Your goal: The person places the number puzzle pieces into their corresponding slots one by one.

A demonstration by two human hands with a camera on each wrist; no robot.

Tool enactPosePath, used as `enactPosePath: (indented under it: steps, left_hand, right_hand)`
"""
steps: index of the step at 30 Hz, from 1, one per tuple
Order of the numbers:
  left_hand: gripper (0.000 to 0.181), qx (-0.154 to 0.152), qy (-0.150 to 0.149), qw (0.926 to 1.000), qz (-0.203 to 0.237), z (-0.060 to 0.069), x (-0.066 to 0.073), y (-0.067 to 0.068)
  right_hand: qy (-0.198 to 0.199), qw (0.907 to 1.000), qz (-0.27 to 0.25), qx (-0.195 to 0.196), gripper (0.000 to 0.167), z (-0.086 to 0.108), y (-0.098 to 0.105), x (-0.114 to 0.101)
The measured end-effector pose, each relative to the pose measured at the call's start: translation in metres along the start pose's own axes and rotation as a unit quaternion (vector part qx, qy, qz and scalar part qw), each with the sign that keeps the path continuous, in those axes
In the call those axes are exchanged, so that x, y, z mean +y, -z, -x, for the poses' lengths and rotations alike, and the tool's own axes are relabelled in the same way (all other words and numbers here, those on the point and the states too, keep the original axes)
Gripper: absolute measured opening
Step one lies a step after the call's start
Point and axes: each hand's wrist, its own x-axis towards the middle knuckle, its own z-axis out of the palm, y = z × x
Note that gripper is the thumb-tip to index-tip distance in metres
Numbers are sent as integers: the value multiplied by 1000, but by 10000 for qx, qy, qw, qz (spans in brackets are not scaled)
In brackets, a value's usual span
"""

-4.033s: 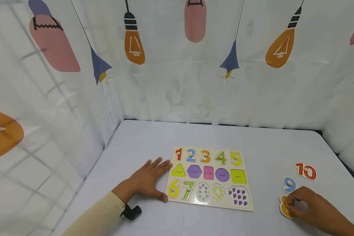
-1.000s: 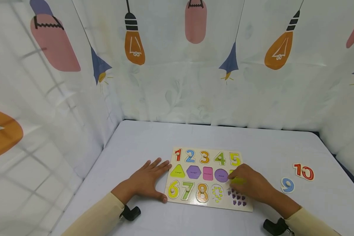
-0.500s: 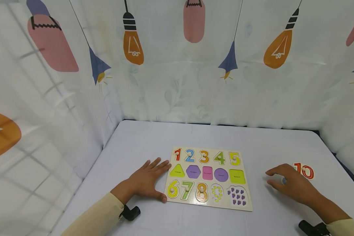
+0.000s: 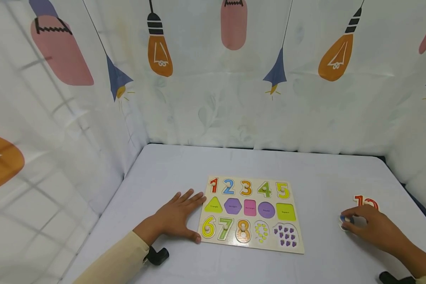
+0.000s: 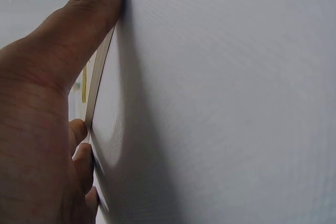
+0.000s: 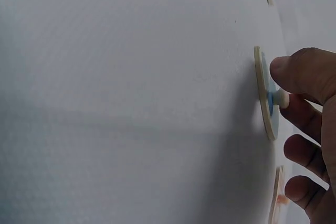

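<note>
My left hand (image 4: 174, 219) lies with fingers spread, thumb and fingertips against the left edge of a wooden number puzzle board (image 4: 253, 243). In the left wrist view its thumb (image 5: 79, 24) touches the board's edge. On the right, my right hand (image 4: 380, 230) pinches the peg of the blue number 9 puzzle piece (image 6: 266, 103) between thumb and finger. The head view leaves most of that piece (image 4: 341, 225) hidden behind the fingers. Partly covered by the same hand is the red number 10 piece (image 4: 359, 200). Numbers 1 to 8 sit in the board.
Two recesses in the board's bottom row show printed pictures: yellow shapes (image 4: 261, 232) and purple ones (image 4: 285, 236). A white cloth covers the table (image 4: 184, 169). Patterned curtains (image 4: 213, 102) hang behind and at the sides. Black wrist mounts (image 4: 157, 256) are on both arms.
The number 8 piece went from the right of the table into the board. My right hand then left the board and went right to grip the number 9 piece. My left hand stayed put.
</note>
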Motion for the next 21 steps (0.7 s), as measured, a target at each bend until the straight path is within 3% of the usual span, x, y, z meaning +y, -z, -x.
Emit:
enactPosePath:
  steps: [15,21]
  left_hand:
    - [127,-9,-37,10000,58,0,1,0]
    - [127,19,-7,10000,40,0,1,0]
  right_hand:
    - [-3,9995,-138,267,25,4,-2,7]
    - [155,9991,-261,306,30,-6,-1,-10]
